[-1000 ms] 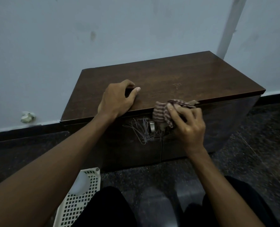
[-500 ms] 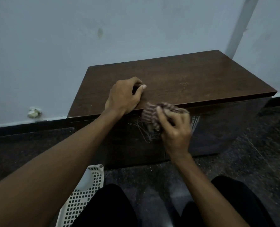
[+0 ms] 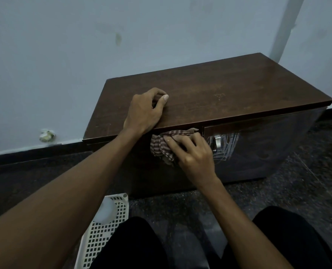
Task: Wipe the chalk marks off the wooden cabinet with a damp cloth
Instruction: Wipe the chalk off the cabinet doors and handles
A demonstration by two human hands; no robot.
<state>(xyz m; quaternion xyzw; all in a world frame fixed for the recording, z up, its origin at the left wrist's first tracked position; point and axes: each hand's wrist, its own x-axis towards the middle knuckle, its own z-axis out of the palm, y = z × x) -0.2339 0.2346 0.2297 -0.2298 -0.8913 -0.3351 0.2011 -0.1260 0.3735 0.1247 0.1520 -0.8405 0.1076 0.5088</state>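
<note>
A low dark wooden cabinet (image 3: 219, 94) stands against the wall. My left hand (image 3: 143, 111) rests on its top near the front edge, fingers curled, holding nothing. My right hand (image 3: 192, 152) presses a striped brown cloth (image 3: 160, 147) against the left door, just under the top's edge. White chalk scribbles (image 3: 227, 145) show on the right door around a metal handle (image 3: 217, 143), just right of my hand. Any marks under the cloth are hidden.
A white perforated plastic basket (image 3: 103, 230) lies on the dark speckled floor by my left knee. My knees in black trousers (image 3: 289, 235) fill the bottom of the view. A pale wall with a pipe (image 3: 285, 28) rises behind the cabinet.
My right hand has slid the cloth leftward across the cabinet front, uncovering the right door's handle and scribbles. The left door's scribbles are no longer visible. The left hand stays put.
</note>
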